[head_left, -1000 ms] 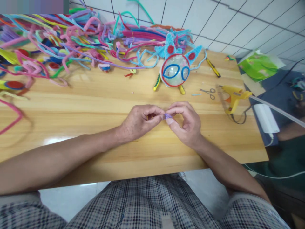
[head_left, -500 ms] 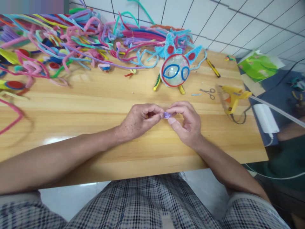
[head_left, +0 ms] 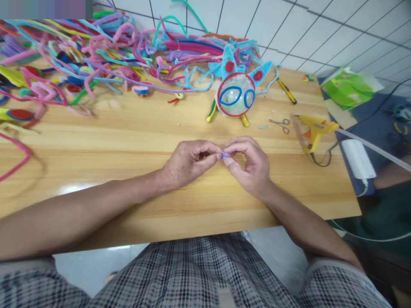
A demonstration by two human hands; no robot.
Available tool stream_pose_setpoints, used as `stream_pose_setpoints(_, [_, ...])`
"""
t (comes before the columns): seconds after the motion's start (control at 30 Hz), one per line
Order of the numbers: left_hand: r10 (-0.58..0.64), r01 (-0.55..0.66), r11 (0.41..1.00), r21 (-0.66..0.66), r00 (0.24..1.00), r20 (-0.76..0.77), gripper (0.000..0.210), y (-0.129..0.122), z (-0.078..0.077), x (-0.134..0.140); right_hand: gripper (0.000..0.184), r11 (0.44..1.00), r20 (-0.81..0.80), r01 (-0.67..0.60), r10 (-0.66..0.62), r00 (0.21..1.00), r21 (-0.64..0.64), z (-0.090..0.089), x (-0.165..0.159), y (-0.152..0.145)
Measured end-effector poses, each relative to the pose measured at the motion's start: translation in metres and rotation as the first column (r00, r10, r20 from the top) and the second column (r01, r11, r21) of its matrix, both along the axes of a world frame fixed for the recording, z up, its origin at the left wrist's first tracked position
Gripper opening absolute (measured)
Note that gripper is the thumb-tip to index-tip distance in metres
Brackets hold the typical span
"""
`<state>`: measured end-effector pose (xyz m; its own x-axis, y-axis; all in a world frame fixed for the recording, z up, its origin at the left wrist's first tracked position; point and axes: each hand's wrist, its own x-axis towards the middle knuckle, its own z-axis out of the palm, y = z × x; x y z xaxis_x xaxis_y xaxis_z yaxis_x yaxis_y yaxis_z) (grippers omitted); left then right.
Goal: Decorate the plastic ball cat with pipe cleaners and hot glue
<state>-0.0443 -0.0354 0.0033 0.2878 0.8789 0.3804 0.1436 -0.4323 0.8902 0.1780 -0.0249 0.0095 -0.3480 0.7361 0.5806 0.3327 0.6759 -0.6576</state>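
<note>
Thumb and fingertips of the left hand (head_left: 189, 164) pinch the left end of a small purple piece (head_left: 225, 156), near the middle of the frame; thumb and forefinger of the right hand (head_left: 250, 167) grip its right end, the other fingers curled loosely behind; both hands are above the tabletop (head_left: 128, 145). Handling so small a piece well would seem to call for the left pinch as a steady anchor while the right tips make the fine adjustments; light, even pressure should suit it better than squeezing, which might crush it; raising the right thumb briefly would give a better look at the surface.

The fingertips cover both ends of the piece, so its full shape cannot be told; whether it is folded or wound is too small to make out; the inside of the left hand is in shadow. Farther out, at upper centre, a clear ball with a red rim (head_left: 236, 94) hides most of the yellow-handled tool (head_left: 211, 111) beneath it; the heap of fuzzy stems (head_left: 180, 47) runs off the left edge, its layers hiding one another; at lower right, a dark area is too dim to read.
</note>
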Motion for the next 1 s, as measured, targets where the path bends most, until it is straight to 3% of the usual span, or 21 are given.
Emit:
stream_pose_setpoints(0.57, [0.03, -0.023, 0.976, 0.215, 0.999, -0.032, 0.01, -0.001, -0.0055, 0.0024, 0.021, 1.0, -0.027, -0.016, 0.016, 1.0, -0.001, -0.0009, -0.003, -0.0013])
stream_pose_setpoints(1.0, [0.033, -0.015, 0.965, 0.26, 0.997, -0.063, 0.011, -0.0008, -0.0059, 0.0013, 0.02, 1.0, -0.029, -0.018, 0.018, 0.999, -0.006, -0.0005, -0.003, -0.0015])
